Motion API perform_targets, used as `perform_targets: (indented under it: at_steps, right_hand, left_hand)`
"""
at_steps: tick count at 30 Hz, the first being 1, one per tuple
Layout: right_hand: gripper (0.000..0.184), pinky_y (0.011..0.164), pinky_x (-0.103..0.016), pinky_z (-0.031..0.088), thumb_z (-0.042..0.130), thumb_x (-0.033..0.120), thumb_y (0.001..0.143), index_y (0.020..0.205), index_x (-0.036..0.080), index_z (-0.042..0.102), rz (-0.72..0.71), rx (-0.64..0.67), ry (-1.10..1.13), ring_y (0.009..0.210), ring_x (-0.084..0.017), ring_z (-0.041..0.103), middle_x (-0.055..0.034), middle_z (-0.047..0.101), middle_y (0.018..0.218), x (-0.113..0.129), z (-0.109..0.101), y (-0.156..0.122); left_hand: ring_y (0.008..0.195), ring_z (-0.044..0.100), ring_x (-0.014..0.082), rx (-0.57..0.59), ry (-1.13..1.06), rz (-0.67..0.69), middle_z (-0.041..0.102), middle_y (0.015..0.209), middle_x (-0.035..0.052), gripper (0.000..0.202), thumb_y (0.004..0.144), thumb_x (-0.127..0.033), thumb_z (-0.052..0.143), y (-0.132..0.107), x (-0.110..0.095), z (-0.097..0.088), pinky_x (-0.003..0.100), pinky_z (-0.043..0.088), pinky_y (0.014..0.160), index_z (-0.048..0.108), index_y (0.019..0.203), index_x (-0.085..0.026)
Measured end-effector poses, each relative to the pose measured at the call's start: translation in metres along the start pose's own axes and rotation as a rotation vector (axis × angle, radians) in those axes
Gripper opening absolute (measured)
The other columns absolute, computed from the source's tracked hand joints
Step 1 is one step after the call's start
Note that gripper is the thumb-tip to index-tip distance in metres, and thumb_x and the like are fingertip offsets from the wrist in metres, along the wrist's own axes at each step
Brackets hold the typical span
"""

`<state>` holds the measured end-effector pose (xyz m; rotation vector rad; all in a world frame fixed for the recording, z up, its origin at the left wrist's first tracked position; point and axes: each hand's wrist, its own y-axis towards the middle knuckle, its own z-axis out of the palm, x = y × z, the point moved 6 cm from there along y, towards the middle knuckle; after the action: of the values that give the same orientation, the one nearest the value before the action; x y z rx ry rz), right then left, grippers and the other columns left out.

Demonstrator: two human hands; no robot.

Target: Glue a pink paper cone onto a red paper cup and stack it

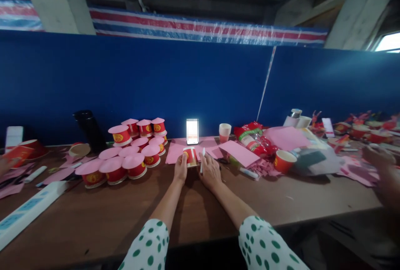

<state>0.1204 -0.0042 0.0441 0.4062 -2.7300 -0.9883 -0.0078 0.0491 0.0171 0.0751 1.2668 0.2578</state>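
In front of me a small red paper cup (190,156) with a yellow print is upside down, its rim toward the table. My left hand (180,171) grips it from the left side. My right hand (211,171) is closed round a slim white pen-like stick (203,157), just right of the cup; whether its fingers also touch the cup I cannot tell. Behind the cup lie pink paper sheets (175,150), and a lit phone (192,131) stands upright on them. To the left, several red cups (134,170) stand upside down, topped with pink paper discs (111,164), some stacked.
A black flask (89,130) and a white power strip (31,211) are on the left. On the right are a white cup (224,132), a snack bag (250,136), a capped marker (249,173), a red cup (284,161) and pink scraps. Other people's hands (379,159) show at both sides.
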Motion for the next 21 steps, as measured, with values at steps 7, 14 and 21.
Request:
perform_targets:
  at_steps: [7,14,21]
  right_hand:
    - [0.064,0.092,-0.037,0.036,0.053,0.027,0.077,0.136,0.014,0.033,0.023,0.065,0.014,0.116,-0.027,0.04,-0.0153,0.046,0.126,0.001,-0.003,-0.001]
    - [0.068,0.091,-0.036,0.037,0.056,0.026,0.072,0.135,0.015,0.033,-0.012,0.055,0.039,0.112,-0.027,0.041,-0.0142,0.047,0.123,0.005,-0.008,-0.001]
    - [0.064,0.094,-0.038,0.038,0.055,0.026,0.075,0.135,0.015,0.034,-0.024,-0.003,0.149,0.111,-0.027,0.045,-0.0134,0.05,0.121,0.005,-0.003,-0.002]
  left_hand:
    - [0.072,0.058,0.0152,-0.082,0.044,-0.002,0.063,0.08,0.0034,0.045,0.067,-0.055,0.063,0.004,0.011,-0.007,0.028,0.044,0.071,0.06,0.088,-0.016]
    - [0.072,0.059,0.0151,-0.107,-0.022,-0.017,0.063,0.079,0.0027,0.042,0.063,-0.05,0.069,0.001,0.01,-0.007,0.028,0.044,0.07,0.059,0.085,-0.016]
    - [0.065,0.061,0.0148,-0.083,-0.195,-0.076,0.065,0.075,0.0029,0.048,0.067,-0.058,0.061,0.0,0.002,-0.009,0.028,0.046,0.064,0.059,0.086,-0.015]
